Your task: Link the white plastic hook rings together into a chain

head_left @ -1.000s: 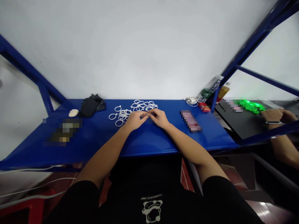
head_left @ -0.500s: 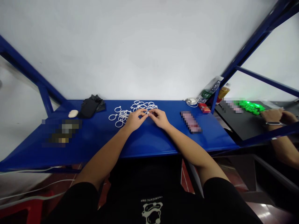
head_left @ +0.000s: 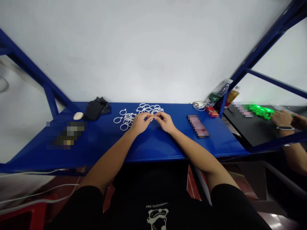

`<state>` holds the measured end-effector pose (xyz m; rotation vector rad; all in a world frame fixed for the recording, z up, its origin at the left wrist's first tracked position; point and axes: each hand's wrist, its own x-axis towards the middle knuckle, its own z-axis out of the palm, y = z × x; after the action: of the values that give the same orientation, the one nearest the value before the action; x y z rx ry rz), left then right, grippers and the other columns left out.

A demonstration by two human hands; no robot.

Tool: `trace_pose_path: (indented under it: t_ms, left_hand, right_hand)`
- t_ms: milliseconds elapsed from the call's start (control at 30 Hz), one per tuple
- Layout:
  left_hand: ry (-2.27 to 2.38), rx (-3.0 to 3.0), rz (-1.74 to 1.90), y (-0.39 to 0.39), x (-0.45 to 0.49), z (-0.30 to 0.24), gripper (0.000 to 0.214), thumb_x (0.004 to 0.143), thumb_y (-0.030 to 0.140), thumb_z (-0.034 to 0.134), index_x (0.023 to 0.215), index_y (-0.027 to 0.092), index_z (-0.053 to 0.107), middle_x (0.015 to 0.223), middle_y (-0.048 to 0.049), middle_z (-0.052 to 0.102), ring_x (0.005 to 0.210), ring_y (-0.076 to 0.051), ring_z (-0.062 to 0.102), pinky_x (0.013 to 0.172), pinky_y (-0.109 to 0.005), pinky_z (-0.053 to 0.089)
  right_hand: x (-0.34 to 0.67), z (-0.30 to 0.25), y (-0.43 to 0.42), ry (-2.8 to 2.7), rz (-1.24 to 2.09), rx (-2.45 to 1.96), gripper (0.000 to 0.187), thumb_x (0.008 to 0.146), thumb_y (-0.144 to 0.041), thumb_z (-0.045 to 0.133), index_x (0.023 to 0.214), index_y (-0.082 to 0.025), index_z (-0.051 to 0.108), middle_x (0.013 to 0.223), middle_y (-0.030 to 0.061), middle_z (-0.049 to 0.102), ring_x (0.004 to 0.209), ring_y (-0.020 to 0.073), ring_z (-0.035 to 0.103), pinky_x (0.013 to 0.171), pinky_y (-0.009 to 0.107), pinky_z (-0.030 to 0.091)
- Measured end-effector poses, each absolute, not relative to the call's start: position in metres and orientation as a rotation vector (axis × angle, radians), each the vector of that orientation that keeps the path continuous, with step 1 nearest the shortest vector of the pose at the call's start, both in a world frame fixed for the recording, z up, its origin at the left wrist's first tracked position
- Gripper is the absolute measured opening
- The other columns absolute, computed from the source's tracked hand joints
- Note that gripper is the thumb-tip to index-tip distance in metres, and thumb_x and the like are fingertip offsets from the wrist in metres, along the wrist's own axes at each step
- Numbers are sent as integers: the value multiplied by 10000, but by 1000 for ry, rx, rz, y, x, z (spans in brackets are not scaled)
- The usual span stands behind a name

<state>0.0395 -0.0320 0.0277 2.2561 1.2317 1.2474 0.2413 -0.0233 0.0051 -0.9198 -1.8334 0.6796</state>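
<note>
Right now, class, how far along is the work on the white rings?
Done, perhaps: the overlapping cluster by the left hand; joins are too small to see. In hand: left and right hand pinch one white ring. Left: loose rings behind them on the blue table.

Unclear and cut-off parts at the blue worktop (head_left: 148, 147).
The left hand (head_left: 140, 123) and right hand (head_left: 165, 122) pinch a white piece (head_left: 153, 117) too small to make out. Pixel blur masks a left patch (head_left: 66, 135) and a right patch (head_left: 198, 126) on the worktop, and a third patch (head_left: 242, 109) on the neighbouring black table (head_left: 249, 131). A co-worker's arm (head_left: 295, 156) is cut off by the right edge.
</note>
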Motion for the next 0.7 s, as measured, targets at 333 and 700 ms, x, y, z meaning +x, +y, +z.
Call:
trace_pose_path:
  t_ms: [333, 700]
  left_hand:
    - [1901, 2227, 1221, -12, -4, 43, 85, 896, 233, 701, 835, 228, 760, 1181, -92, 744, 1126, -322, 643, 1015, -501, 486]
    - [2112, 2242, 616, -8, -8, 33, 137, 852, 358, 752, 853, 240, 821, 1023, -125, 773, 1054, -376, 661, 988, -566, 461]
  right_hand:
    - [247, 9, -20, -2308, 332, -1266, 580, 1021, -295, 636, 1582, -225, 508, 1585, 142, 553, 1343, 274, 618, 1123, 433, 530]
    - [248, 15, -23, -2414, 169, -1480, 442, 1045, -206, 538, 1472, -254, 645, 1275, 88, 756, 1168, 254, 706, 962, 342, 561]
